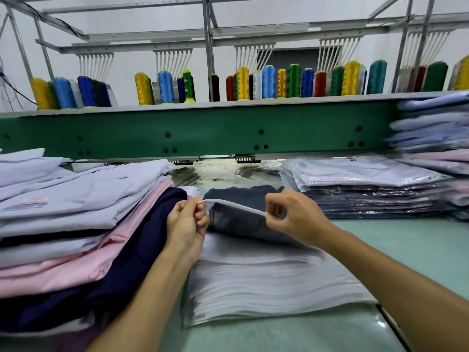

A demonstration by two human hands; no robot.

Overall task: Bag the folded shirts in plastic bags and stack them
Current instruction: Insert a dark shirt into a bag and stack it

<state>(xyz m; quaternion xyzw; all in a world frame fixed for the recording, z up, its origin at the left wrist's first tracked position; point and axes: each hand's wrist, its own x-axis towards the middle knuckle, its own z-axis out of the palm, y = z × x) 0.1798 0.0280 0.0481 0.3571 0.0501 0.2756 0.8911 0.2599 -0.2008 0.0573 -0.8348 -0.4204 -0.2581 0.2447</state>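
The edge of the top plastic bag (238, 217), on the bag pile (266, 280), is pinched in the grip of the left hand (186, 222) and right hand (294, 217). To the right, bagged shirts (368, 189) are stacked; many folded shirts (76, 212) are not yet bagged.

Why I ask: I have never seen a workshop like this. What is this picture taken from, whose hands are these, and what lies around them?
The single picture comes from a camera worn on a person's head, looking down at their own bare hands. The left hand and the right hand each pinch the edge of a clear plastic bag, with a navy shirt showing through it. It lies on a stack of empty bags on the pale green table. On the left is a pile of unbagged folded shirts; on the right, a stack of bagged shirts. Behind runs a green machine beam with cones of coloured thread on top.
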